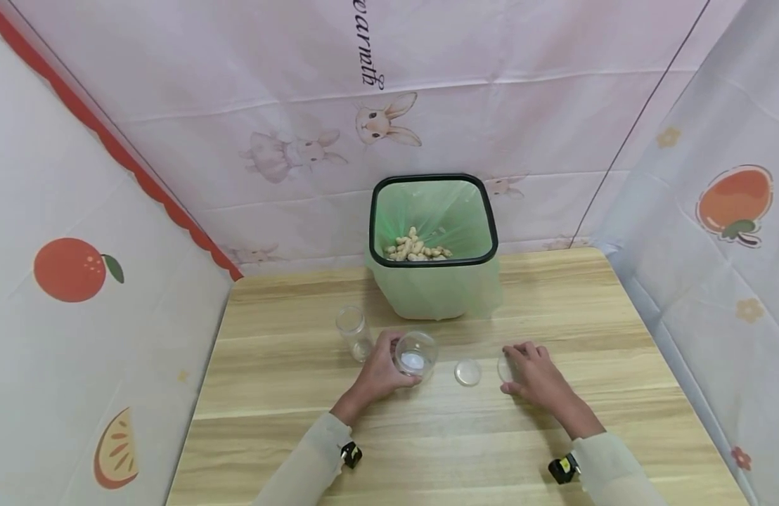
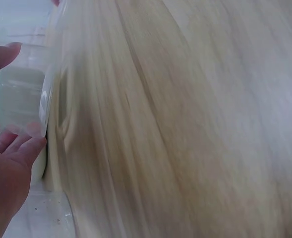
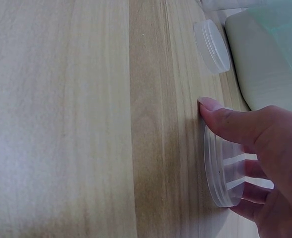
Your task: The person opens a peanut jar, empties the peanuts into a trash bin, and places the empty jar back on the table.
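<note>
My left hand (image 1: 380, 369) grips a wide clear jar (image 1: 417, 351) round its side, thumb on the near side and fingers behind. Through its open mouth the jar's bottom shows. The left wrist view has the see-through jar (image 2: 19, 94) between thumb and fingers. My right hand (image 1: 536, 376) holds a clear round lid (image 3: 216, 166) by its edge, with the thumb at one side and curled fingers at the other, close over the table. Between the hands a smaller clear lid (image 1: 468, 372) lies on the wood. Just left of my left hand stands a tall, narrow clear jar (image 1: 353, 330).
Behind the jars and lids stands a light green bin (image 1: 427, 292) with a black rim and a plastic liner. Peanuts in their shells (image 1: 413, 247) lie inside it. The wooden table (image 1: 269, 436) is bordered by printed cloth walls (image 1: 288, 204) at the back and both sides.
</note>
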